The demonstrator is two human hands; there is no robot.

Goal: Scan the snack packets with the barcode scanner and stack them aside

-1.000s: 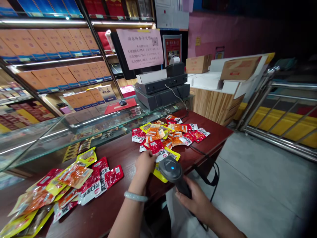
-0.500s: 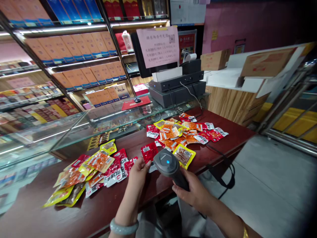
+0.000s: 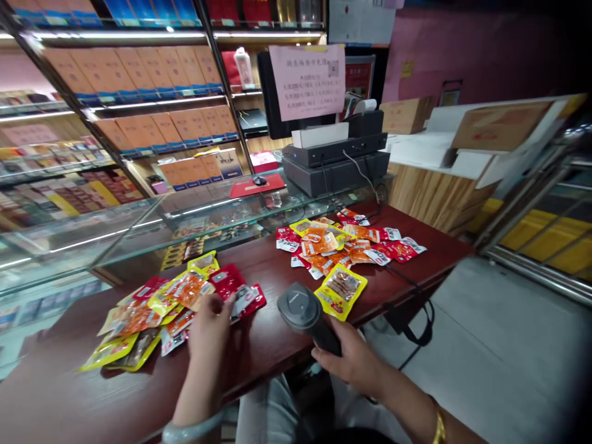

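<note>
At left of centre in the frame, the left hand (image 3: 209, 330) has its thumb and fingers pinched together on the near edge of a red packet (image 3: 226, 279), which lies against the pile of packets (image 3: 182, 288). A light grip on the edge seems best, letting the packet down flat so that the slick pouches beneath do not slide. Near the bottom centre, the right hand (image 3: 354, 357) has its fingers wrapped round the handle of a black scanner (image 3: 301, 308); its head is best kept well clear of the yellow packet (image 3: 342, 285) just beside it.

The dark red desk (image 3: 266, 342) is glossy and reflects light. A second heap (image 3: 321, 240) spreads right of centre. Beyond stand a glass case (image 3: 152, 231) and, upper left, lit shelves of orange boxes (image 3: 160, 71); a metal railing (image 3: 531, 265) crosses the right edge, over grey floor (image 3: 476, 327).
</note>
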